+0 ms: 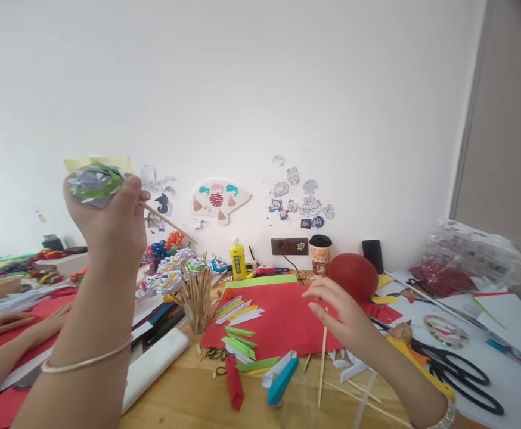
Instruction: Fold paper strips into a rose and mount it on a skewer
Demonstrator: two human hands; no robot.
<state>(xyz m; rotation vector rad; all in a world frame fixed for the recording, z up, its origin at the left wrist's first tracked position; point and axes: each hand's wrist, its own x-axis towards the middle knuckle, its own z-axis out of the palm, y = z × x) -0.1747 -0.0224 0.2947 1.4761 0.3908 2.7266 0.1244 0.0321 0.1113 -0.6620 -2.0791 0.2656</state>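
Raised at the left, my left hand (108,220) grips a folded paper flower (97,182) of white and green paper, with a thin wooden stick (168,223) slanting down to the right from the hand. My right hand (338,307) hovers over the right part of the red paper (273,316), fingers loosely apart and holding nothing. Below it an upright-looking wooden stick (322,369) crosses the paper's edge. Folded green strips (240,342), white and yellow strips (238,311), a blue folded piece (282,381) and a red one (233,382) lie on and before the red paper.
A jar of sticks (198,304) bears paper flowers. Behind stand a yellow bottle (238,259), a lidded cup (320,256) and a red balloon (352,276). Black scissors (459,372) lie right. Another person's hands (41,325) rest on red paper at far left.
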